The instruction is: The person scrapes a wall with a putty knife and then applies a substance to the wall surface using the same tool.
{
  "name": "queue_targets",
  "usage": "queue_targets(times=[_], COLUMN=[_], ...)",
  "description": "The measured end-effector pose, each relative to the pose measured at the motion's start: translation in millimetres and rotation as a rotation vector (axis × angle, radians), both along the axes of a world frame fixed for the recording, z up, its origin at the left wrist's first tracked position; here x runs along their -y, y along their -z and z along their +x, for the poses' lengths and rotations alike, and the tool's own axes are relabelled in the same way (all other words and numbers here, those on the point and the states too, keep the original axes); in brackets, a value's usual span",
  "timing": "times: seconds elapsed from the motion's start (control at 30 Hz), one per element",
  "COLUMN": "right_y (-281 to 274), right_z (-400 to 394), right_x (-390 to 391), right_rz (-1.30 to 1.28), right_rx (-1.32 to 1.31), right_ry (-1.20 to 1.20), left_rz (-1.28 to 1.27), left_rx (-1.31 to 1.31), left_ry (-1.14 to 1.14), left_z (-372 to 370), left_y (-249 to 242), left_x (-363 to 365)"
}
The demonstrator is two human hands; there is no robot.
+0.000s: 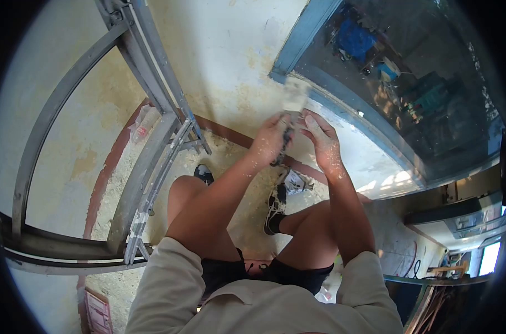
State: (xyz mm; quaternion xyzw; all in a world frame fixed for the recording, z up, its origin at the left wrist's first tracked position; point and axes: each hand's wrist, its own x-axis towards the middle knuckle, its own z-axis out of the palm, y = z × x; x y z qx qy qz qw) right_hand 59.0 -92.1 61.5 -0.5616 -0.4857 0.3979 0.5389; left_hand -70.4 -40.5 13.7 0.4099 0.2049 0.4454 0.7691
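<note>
My left hand [271,138] is wrapped round the dark handle of a putty knife [295,96], whose wide, pale-smeared blade points up towards the wall and is blurred. The fingers of my right hand [318,131] are bent and pressed together at the base of the blade, beside my left thumb. White flecks cover both hands and wrists. Just beyond the blade is the lower corner of a blue window frame [286,65]. Below the hands, a crumpled printed bag [295,181] lies on the floor by my shoe.
A grey metal frame [166,117] stands close on my left. Pale flakes litter the floor [231,214] along the patchy wall [219,61]. A clear plastic bag [144,125] and a red-printed card [98,312] lie at the left. Dark glass [409,72] fills the upper right.
</note>
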Motion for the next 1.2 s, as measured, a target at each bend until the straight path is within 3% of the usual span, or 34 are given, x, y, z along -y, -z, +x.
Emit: queue_targets(times=[0.03, 0.17, 0.23, 0.3, 0.33, 0.4, 0.5, 0.7, 0.83, 0.93, 1.07, 1.2], right_y=[10, 67, 82, 84, 87, 89, 101, 104, 91, 94, 98, 91], right_z=[2, 9, 9, 4, 4, 2, 11, 23, 20, 22, 27, 26], right_x=[-16, -57, -76, -86, -88, -88, -95, -96, -82, -76, -79, -73], right_rz=[0.066, -0.155, -0.235, -0.125, -0.130, -0.040, 0.049, 0.236, 0.085, 0.070, 0.089, 0.082], right_rx=[-0.037, -0.222, -0.207, 0.014, 0.002, 0.338, 0.466, 0.601, 0.594, 0.539, 0.682, 0.752], right_ry=[0.025, 0.047, 0.039, -0.007, -0.013, -0.044, -0.161, -0.222, -0.218, -0.244, -0.239, -0.244], left_rz=[-0.045, -0.160, -0.187, -0.218, -0.181, -0.092, -0.111, -0.103, 0.018, -0.011, 0.139, 0.115], left_rx=[-0.043, -0.121, -0.132, -0.147, -0.223, -0.401, -0.484, -0.495, -0.318, -0.493, -0.500, -0.647], left_ry=[-0.095, -0.384, -0.401, -0.405, -0.428, -0.456, -0.481, -0.617, -0.694, -0.724, -0.799, -0.802], left_z=[-2, -5, -11, -13, -15, -15, -5, 32, 32, 18, 16, 8], left_y=[9, 33, 24, 21, 20, 29, 53, 43, 47, 47, 25, 61], left_x=[-19, -78, -102, -118, -125, -136, -147, -155, -162, -163, -174, -174])
